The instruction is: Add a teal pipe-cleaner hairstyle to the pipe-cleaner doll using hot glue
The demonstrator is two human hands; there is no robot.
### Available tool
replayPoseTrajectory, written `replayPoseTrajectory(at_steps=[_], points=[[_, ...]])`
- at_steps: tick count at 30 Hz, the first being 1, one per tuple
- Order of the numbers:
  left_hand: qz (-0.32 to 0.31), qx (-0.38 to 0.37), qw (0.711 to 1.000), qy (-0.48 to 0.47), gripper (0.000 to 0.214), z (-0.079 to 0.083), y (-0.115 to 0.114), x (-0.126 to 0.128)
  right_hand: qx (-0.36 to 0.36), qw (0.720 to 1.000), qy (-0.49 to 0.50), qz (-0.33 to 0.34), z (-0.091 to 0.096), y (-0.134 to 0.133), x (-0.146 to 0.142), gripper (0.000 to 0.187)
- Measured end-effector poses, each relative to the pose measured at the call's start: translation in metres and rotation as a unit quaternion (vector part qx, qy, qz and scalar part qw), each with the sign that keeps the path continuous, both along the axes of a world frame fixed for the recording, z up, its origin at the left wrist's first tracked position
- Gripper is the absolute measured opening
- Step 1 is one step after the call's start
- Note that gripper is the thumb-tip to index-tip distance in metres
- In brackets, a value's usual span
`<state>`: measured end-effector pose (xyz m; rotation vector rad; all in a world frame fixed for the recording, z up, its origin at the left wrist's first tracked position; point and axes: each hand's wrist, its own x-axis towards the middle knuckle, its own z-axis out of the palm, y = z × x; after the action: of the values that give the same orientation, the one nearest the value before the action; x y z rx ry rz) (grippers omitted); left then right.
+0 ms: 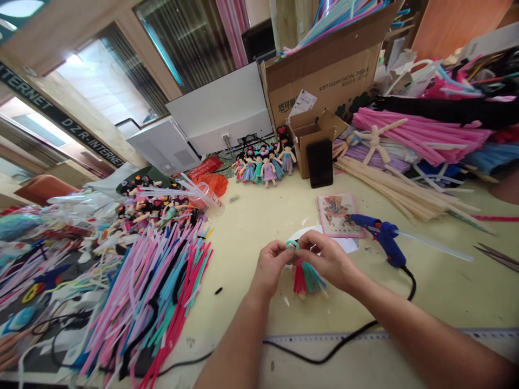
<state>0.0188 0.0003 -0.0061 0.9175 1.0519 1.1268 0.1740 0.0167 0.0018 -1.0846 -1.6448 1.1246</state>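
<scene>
My left hand (268, 268) pinches a small teal pipe-cleaner ring (292, 245) between thumb and fingers. From the other side, my right hand (330, 261) closes its fingertips at the same ring. Just below the fingers is a pipe-cleaner doll (310, 278) with a red and teal skirt and pale feet. Its upper part is hidden by my hands, so I cannot tell whether the ring touches it. To the right, a blue glue gun (380, 237) lies on the table with a clear glue stick in its back.
A pink-edged picture card (339, 215) lies beyond my right hand; a black phone (320, 163) leans on a small box. Finished dolls (265, 165) stand at the back. Pipe-cleaner bundles (133, 286) cover the left. Scissors (498, 255) lie right; a black cord (320, 361) crosses in front.
</scene>
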Motion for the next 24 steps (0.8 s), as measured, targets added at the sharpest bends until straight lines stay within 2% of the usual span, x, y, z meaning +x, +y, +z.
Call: replayPoseTrajectory(at_steps=[5,11,16,24], points=[[-0.006,-0.001,1.000,-0.021,0.024,0.0003,0.0007,-0.0003,-0.053,0.998,0.032,0.030,0.0025,0.0006,-0.0011,0.009],[0.000,0.009,1.000,-0.027,0.023,0.0001,0.0011,0.0009,-0.061,0.997,0.033,0.041,-0.0013,0.0013,-0.0008,0.008],[0.002,0.001,1.000,-0.026,0.024,-0.0013,0.0009,0.0011,-0.110,0.985,0.104,0.078,-0.0053,0.0034,-0.0012,0.013],[0.005,-0.004,1.000,0.005,0.021,0.0004,0.0033,-0.0011,-0.139,0.982,0.107,0.076,0.0045,0.0079,0.0057,0.014]])
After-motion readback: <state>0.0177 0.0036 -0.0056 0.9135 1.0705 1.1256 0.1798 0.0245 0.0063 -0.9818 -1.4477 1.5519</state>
